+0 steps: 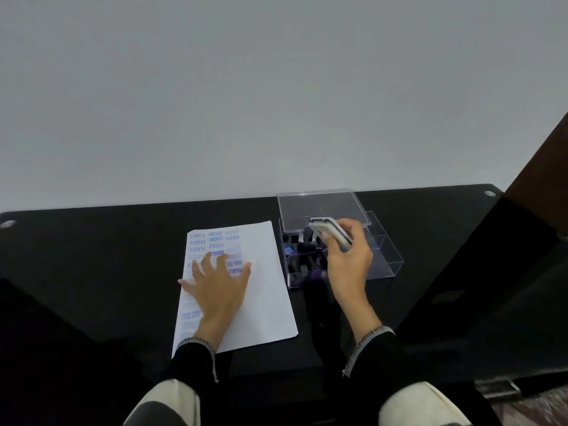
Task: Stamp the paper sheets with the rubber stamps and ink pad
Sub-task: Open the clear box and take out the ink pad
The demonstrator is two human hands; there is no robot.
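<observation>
The left hand [216, 282] is lying flat on the paper sheets [264, 290], fingers spread wide and pointing toward twelve o'clock, pressing the stack down on the black counter [92, 250]. The right hand [345, 256] is hovering at three o'clock from the paper, above the clear stamp box [385, 256], its fingers curling round a flat white-and-grey object, probably the ink pad [330, 232], tilting it edge-up. Both wrists are showing dark sleeves with pale trim.

One stack of paper is showing, its sheets too close to count, with blue stamped words filling the upper left and the left margin. One box is sitting just beside the paper's right edge, its clear lid [321, 209] leaning open at twelve o'clock. Inside, dark-handled rubber stamps [295, 256] are standing in rows; their number cannot be told.

The counter's far edge is meeting a pale wall; bare black surface is stretching toward nine o'clock and past the box toward three.
</observation>
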